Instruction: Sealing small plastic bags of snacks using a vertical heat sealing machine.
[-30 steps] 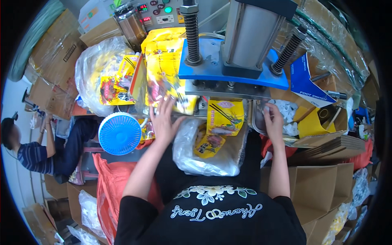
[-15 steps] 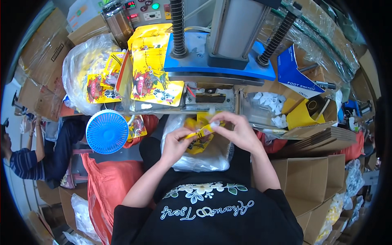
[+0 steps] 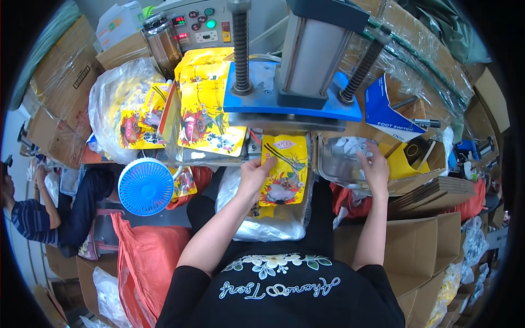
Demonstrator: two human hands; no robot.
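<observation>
My left hand (image 3: 255, 179) pinches the left edge of a yellow printed pouch (image 3: 285, 177). The pouch lies flat, its far end just in front of the press's lower block and under the raised dark plate (image 3: 287, 121). Over the right side of a clear plastic tray (image 3: 334, 170) is my right hand (image 3: 376, 168), fingers slightly apart and bent down at the tray. Small white plastic pieces (image 3: 350, 145) lie in that tray. Below the held pouch, a clear plastic bag (image 3: 268, 225) with more yellow pouches rests at my lap.
A blue press (image 3: 292, 98) stands in front of me. At its left are stacked yellow pouches (image 3: 210, 120), a bag of pouches (image 3: 112, 104) and a blue fan (image 3: 145, 186). Cardboard boxes (image 3: 407, 243) stand at right, a red sack (image 3: 150, 257) at left. Another person (image 3: 35, 218) sits far left.
The pouch, earlier folded between both hands at my lap, now lies flat by the press in my left hand. My right hand has left it and moved right to the tray.
</observation>
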